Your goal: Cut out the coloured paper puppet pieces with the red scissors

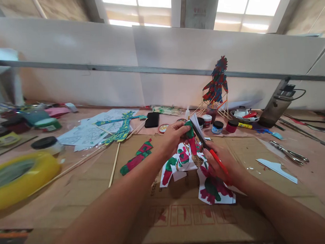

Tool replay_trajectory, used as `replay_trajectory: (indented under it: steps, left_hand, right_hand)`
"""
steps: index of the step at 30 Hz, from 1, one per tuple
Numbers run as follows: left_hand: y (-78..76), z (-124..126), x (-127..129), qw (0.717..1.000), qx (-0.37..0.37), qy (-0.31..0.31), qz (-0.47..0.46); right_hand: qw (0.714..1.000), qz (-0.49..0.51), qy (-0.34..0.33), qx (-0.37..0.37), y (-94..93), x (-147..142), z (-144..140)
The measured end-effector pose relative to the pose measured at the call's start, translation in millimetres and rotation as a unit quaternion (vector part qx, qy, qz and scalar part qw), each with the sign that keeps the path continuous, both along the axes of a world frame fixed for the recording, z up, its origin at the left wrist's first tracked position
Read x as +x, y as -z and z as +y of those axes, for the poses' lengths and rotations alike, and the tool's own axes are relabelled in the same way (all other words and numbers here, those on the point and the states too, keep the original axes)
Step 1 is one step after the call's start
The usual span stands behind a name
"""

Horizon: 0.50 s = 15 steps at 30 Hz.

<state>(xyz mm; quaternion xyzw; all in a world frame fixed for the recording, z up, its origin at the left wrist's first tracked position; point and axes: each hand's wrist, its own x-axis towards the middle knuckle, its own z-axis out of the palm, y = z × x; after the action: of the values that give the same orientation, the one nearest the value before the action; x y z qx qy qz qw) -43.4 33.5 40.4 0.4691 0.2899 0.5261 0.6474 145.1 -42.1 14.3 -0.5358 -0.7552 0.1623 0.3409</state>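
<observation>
I have the left hand (177, 134) pinching a green-and-red painted piece (190, 134) between thumb and fingers, raised above the cardboard sheet (101, 213) near the middle of my view. The right hand (230, 160) is wrapped round the red-handled scissors (218, 160), whose dark blades point up and away alongside the piece. A white paper strip (198, 124) stands just beside them. I cannot tell from here how far apart the blades are, nor exactly where they bite.

To cut this well, I would hold the scissors nearly steady and let the left hand turn the paper into them — small turns, with the painted edge in plain sight of the head camera. Long strokes from deep in the blades should suit straight sides; short snips at the tips should suit tight corners. The left fingertips ought to grip close to the cut for stiffness, yet out of the blades' path — they look near enough to deserve care. I would also work well above the painted paper pieces (213, 188) lying below, so that no snip catches them.
</observation>
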Motion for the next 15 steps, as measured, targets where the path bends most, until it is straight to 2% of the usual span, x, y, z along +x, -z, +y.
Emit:
replay_trajectory:
  steps: [15]
  left_hand:
    - [-3.5,-5.9,0.6,1.000,-0.002,-0.004,-0.015]
  right_hand:
    - [1.000,0.023,0.005,-0.011,-3.0,-0.4,-0.9]
